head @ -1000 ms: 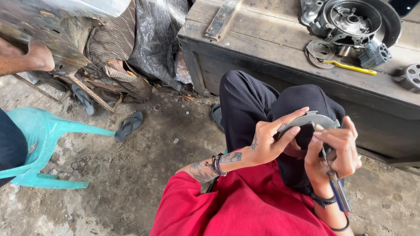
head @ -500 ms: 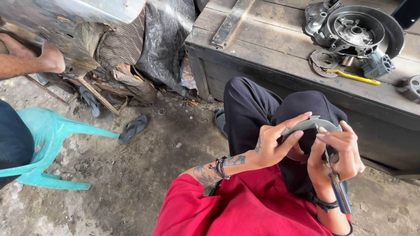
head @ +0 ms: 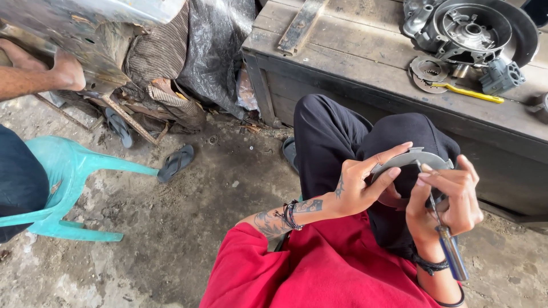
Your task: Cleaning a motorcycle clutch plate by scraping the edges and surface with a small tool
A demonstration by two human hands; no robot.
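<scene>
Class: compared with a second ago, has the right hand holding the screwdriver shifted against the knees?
No. The right hand and screwdriver stay over the knees; only the camera moved.

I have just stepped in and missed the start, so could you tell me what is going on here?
A seated person in a red top holds a curved grey metal part over their knees. The left hand grips its left end, while the right hand holds a blue-handled screwdriver with its tip up against the part. On the wooden bench behind lie a round metal housing and a yellow-handled tool. At far left, another person's hand rests on rusty sheet metal.
</scene>
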